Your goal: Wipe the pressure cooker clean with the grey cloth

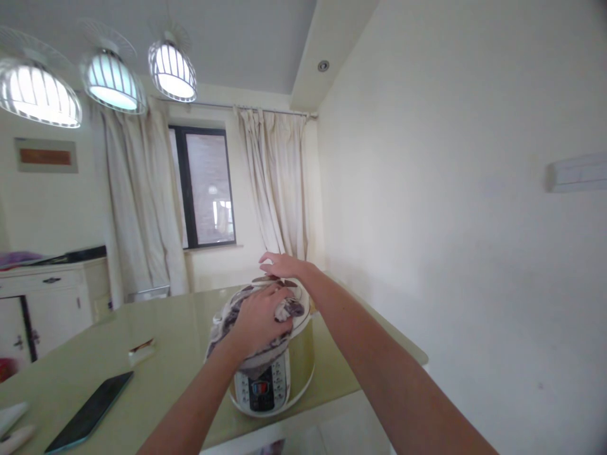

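Observation:
A rounded electric cooker point(302, 357) with a white rim and a button panel point(262, 387) stands at the table's near edge. A grey-and-white patterned cloth point(226, 318) covers much of its lid. My left hand point(263, 319) presses on top, fingers curled round a bunched part of the cloth. Beyond it, my right hand point(285, 266) reaches over the lid's far side. Its fingers are stretched out and apart, close to the cloth; their contact with the lid is partly hidden.
The cooker rests on a pale green table point(190, 328). A dark phone or tablet point(90, 412) and a small white box point(141, 351) lie on the left. A white wall point(427, 221) rises at right; a white cabinet point(52, 303) stands at far left. Lit pendant lamps point(173, 69) hang overhead.

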